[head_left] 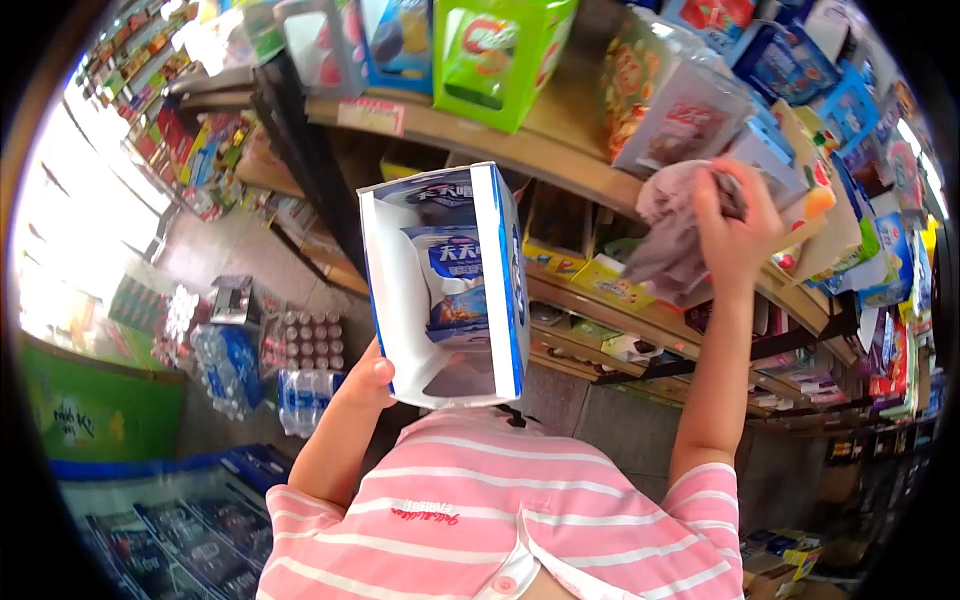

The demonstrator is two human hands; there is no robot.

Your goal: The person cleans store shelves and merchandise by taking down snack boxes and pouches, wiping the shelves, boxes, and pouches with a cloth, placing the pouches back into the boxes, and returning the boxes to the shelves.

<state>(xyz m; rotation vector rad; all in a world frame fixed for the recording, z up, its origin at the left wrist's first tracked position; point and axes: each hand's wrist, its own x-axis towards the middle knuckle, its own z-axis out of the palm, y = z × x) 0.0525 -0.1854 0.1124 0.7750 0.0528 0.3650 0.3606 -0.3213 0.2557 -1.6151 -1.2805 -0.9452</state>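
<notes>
While your left hand [368, 382], thumb showing, other fingers hidden, holds the blue-and-white box [486, 290] before the shelf's [565, 125] front edge, packets [455, 285] inside, your right hand [738, 225], fingers curled closed, grips the crumpled cloth [672, 225] along that edge's right-hand part.

The box [488, 290] hides most of the left grip [372, 378].
</notes>
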